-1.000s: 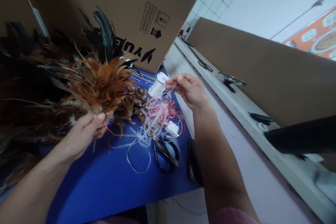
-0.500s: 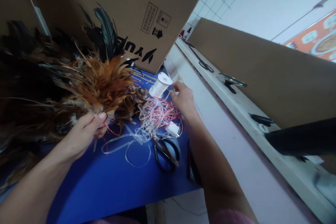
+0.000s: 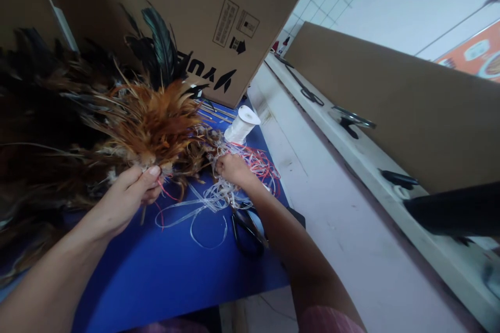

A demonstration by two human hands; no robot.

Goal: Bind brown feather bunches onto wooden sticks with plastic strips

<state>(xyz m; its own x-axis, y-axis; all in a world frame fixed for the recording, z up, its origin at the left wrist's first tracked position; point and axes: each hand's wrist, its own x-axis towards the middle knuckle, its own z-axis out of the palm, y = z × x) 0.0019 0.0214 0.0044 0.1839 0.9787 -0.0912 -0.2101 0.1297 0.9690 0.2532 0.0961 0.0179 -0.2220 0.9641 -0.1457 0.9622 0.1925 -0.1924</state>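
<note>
My left hand [image 3: 133,192] is closed round the base of a feather bunch [image 3: 156,125], brown-orange with dark green-black plumes at its top. Red string [image 3: 169,192] trails from below that thumb. To the right, my right hand [image 3: 233,169] is closed in a tangle of clear and red-pink ribbon [image 3: 258,161]; whatever its fingers grip is hidden. Just behind it a white spool [image 3: 242,124] stands on the blue table [image 3: 156,276]. Black-handled scissors [image 3: 248,234] lie below the tangle, partly behind my right forearm.
More dark feathers [image 3: 35,93] fill the left side. A large cardboard box [image 3: 203,26] stands behind, with thin sticks [image 3: 216,112] at its foot. Along the right runs a pale wall ledge [image 3: 336,135] holding another pair of scissors [image 3: 311,96] and a black object [image 3: 453,213].
My right hand has moved left and down from beside the spool into the ribbon tangle, and its fingers have closed. The left hand stays on the feather bunch.
</note>
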